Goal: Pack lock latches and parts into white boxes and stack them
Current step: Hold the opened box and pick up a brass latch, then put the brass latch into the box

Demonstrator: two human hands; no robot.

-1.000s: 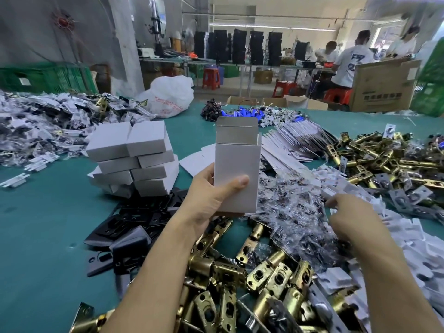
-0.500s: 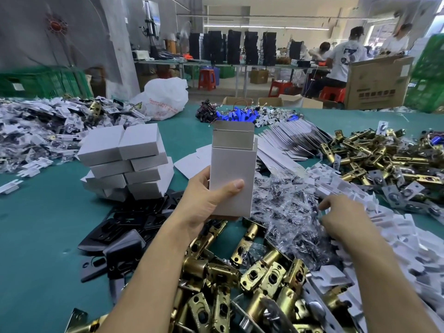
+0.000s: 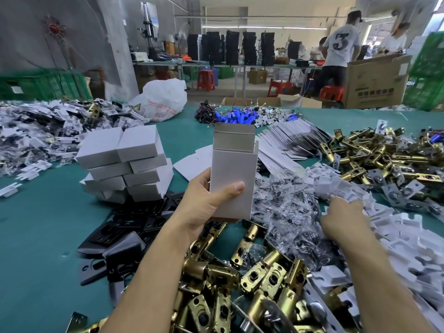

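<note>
White box [image 3: 231, 179] stands upright in our raised left hand [image 3: 201, 210], thumb curled across its front. Our right hand [image 3: 341, 217] reaches palm-down into the white inserts [image 3: 396, 236], its fingers buried, so we cannot tell its grip.

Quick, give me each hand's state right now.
Left hand: gripping the open white box, upright.
Right hand: fingers in the white parts pile; grip cannot be told.
</note>
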